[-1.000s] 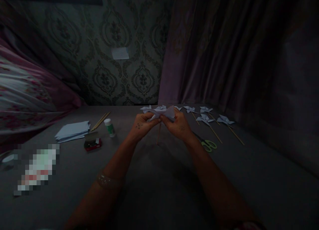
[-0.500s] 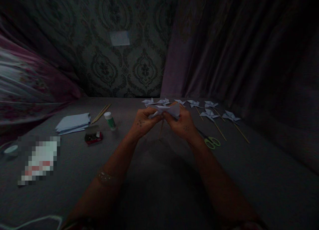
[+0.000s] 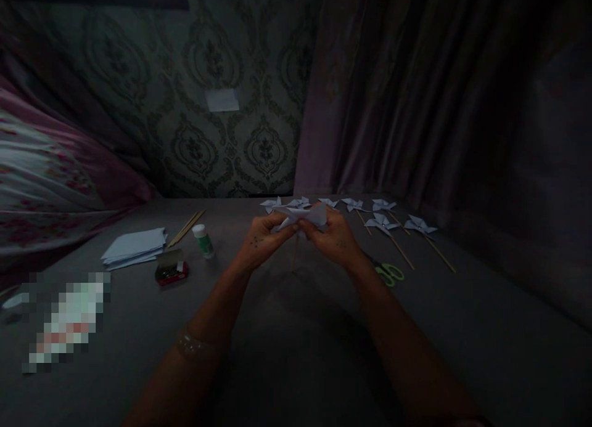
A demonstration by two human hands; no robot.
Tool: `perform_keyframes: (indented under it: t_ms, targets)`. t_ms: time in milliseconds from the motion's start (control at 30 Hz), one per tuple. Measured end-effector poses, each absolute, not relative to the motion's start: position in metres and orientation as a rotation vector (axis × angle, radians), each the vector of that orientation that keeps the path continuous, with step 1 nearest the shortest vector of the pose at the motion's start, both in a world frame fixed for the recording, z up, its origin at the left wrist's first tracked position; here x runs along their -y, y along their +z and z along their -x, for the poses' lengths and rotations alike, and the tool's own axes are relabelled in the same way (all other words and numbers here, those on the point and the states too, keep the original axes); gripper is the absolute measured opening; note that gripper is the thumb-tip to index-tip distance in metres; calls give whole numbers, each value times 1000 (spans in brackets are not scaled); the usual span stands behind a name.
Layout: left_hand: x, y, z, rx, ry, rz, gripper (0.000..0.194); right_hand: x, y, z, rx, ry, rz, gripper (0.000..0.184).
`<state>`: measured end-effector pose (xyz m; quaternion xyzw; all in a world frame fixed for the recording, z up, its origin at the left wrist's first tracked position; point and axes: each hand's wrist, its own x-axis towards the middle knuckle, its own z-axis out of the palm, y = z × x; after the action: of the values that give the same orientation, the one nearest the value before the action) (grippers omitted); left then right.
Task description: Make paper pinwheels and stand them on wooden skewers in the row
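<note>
The left hand (image 3: 259,242) and the right hand (image 3: 340,239) are raised above the worktop (image 3: 277,341), close together, each pinching one side of a folded white paper piece (image 3: 308,214). The thumbs bear on its near edge and almost meet at the middle; most of the other fingers are hidden behind the paper. The piece therefore sits between the two hands, clear of the worktop. A thin stick (image 3: 295,254) runs down below it; from where I stand I cannot tell whether the two are joined.

Progress: on the far side, beyond the hands and to the right, lie seven white pinwheels (image 3: 382,223). The nearer ones show their sticks, and all appear complete. The held piece appears to be at the shaping or fixing stage; its centre is too dark to confirm a fastening.

Just right of the right forearm lie green-handled scissors (image 3: 391,273), partly covered by it. Left of the left hand stands a glue stick (image 3: 203,242), with an open red box (image 3: 172,273) of small items near it. Farther left, a bundle of loose sticks (image 3: 185,228) and a stack of white paper (image 3: 134,248) appear unused, so material remains.
</note>
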<state>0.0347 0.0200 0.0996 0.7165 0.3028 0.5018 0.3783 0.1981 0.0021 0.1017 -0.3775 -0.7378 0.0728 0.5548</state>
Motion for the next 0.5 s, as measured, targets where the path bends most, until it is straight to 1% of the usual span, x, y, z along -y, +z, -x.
perform_keyframes:
  t_ms: [167,333,500]
  targets:
    - [-21,98,-33,-770,1300,-1847,28,-3,100,-199,1745,157,909,19]
    - [-21,97,-34,-776,1337,-1841,24,-3,97,-196,1715,194,895,17]
    - [-18,97,-34,-787,1364,-1841,24,-4,95,-195,1719,114,872,21]
